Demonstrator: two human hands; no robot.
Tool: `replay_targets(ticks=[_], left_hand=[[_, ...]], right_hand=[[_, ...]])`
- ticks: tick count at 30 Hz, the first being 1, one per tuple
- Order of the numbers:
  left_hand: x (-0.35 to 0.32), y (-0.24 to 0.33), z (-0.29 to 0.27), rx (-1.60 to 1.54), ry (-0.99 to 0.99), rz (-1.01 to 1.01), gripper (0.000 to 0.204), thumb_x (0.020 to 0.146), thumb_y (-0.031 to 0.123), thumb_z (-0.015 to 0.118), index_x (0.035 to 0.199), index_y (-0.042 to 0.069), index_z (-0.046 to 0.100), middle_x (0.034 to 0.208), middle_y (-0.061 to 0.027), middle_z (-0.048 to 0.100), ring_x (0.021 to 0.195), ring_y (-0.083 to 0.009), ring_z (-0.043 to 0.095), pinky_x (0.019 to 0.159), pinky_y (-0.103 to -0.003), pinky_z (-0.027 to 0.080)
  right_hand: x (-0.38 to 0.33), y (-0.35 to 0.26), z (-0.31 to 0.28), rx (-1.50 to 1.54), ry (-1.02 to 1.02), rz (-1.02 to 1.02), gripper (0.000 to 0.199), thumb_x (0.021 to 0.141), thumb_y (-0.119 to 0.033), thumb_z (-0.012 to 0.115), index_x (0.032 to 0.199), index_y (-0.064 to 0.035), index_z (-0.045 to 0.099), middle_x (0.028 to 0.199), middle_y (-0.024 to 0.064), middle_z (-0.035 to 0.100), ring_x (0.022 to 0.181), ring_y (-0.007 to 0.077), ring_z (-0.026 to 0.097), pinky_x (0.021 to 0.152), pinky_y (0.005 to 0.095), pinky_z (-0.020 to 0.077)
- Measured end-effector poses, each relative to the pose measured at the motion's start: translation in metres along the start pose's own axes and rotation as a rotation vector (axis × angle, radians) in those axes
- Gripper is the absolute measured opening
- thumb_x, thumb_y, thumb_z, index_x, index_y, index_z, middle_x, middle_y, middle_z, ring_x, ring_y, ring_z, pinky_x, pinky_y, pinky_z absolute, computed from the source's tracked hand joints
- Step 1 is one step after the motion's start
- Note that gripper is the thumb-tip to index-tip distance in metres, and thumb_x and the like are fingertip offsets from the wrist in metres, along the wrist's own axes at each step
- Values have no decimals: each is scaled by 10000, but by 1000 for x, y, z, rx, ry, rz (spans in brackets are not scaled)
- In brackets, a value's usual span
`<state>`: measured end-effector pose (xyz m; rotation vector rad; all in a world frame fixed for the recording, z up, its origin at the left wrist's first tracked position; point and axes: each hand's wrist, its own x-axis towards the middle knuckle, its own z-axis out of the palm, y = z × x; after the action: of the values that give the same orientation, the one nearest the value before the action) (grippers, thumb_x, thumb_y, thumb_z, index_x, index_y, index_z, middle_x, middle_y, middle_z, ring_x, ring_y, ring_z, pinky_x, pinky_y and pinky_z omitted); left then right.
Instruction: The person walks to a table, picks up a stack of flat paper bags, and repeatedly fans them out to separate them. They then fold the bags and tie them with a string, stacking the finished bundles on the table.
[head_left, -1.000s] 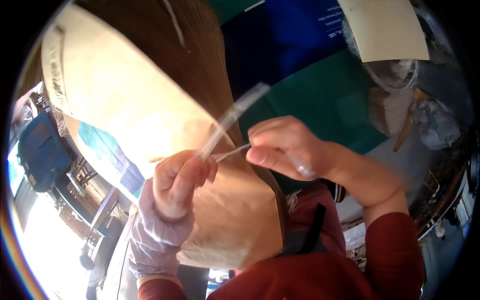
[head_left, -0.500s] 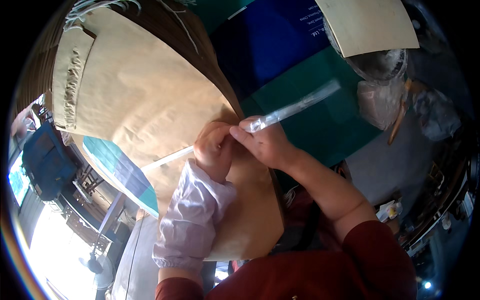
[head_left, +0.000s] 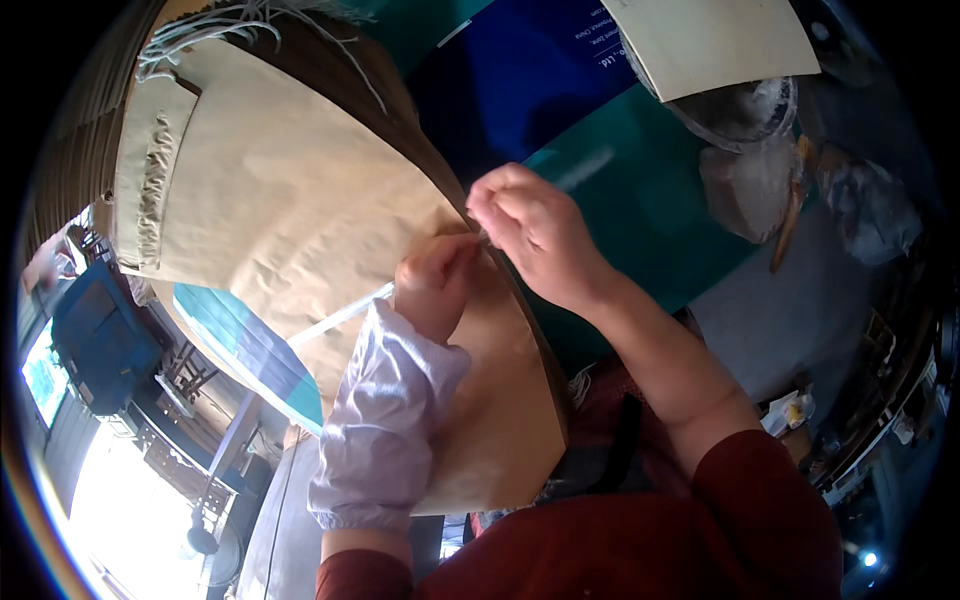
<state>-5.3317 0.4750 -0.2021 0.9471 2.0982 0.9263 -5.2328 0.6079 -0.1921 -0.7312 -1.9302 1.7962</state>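
A large stack of brown paper sacks point(head_left: 290, 180) lies before me, with a narrow white plastic strip point(head_left: 340, 318) running across it. My left hand point(head_left: 437, 275), in a pale sleeve cover, is closed on the strip where it reaches the middle of the stack. Just beyond it, over the stack's right edge, my right hand point(head_left: 530, 230) is raised with its fingers curled together; a short bit of strip shows between the hands. Past the right hand, a pale streak is smeared by motion, apparently the strip's loose end. The fingers hide most of the gripped part.
A green and blue printed sheet point(head_left: 640, 190) lies right of the stack. Beyond are a round tub point(head_left: 745, 110) partly under a tan board point(head_left: 715, 45), a clear plastic bag point(head_left: 750, 185), and a wooden stick point(head_left: 792, 215). White strings point(head_left: 225, 30) hang over the far sacks.
My right hand has risen and turned, its fingers curling inward, away from the left. The strip's long loose end, plain before, is now a faint blur. The left hand stays closed in place.
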Motion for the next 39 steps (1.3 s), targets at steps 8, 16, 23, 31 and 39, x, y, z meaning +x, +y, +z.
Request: replay_targets(ticks=[8, 16, 23, 31, 39], left_hand=[[7, 8, -2, -443, -2, -452, 152, 855, 103, 629, 866, -39, 682, 731, -73, 668, 655, -140, 622, 616, -251, 482], [23, 16, -20, -525, -99, -564, 102, 770, 19, 683, 849, -45, 682, 776, -72, 672, 700, -116, 600, 656, -228, 468], [23, 8, -5, 162, 34, 117, 121, 686, -42, 618, 774, 33, 650, 740, -61, 637, 652, -197, 611, 591, -290, 490], [16, 3, 15, 533, 322, 357, 121, 735, -42, 635, 796, 58, 607, 729, -97, 617, 595, -269, 626, 528, -326, 501], [19, -15, 7, 481, 273, 580, 233, 640, -70, 642, 837, 53, 619, 748, -83, 588, 591, -247, 614, 489, -315, 491]], right_hand=[[-21, 23, -23, -362, -106, 48, 86, 792, -104, 638, 789, -48, 573, 738, 93, 589, 700, 301, 591, 594, 383, 458], [-51, 8, -17, -219, -107, 44, 32, 782, -77, 620, 780, -62, 592, 749, 83, 594, 669, 291, 596, 563, 376, 469], [-62, 6, -11, -262, -137, 118, 52, 799, -90, 597, 834, -67, 629, 759, 90, 590, 700, 296, 600, 589, 377, 472], [-16, 30, -14, -156, -72, -70, 162, 784, -40, 592, 937, -49, 642, 891, 95, 589, 785, 297, 603, 664, 379, 485], [4, 49, 1, -120, -230, -38, 104, 776, 8, 612, 865, -5, 664, 858, 106, 606, 779, 277, 609, 681, 340, 494]])
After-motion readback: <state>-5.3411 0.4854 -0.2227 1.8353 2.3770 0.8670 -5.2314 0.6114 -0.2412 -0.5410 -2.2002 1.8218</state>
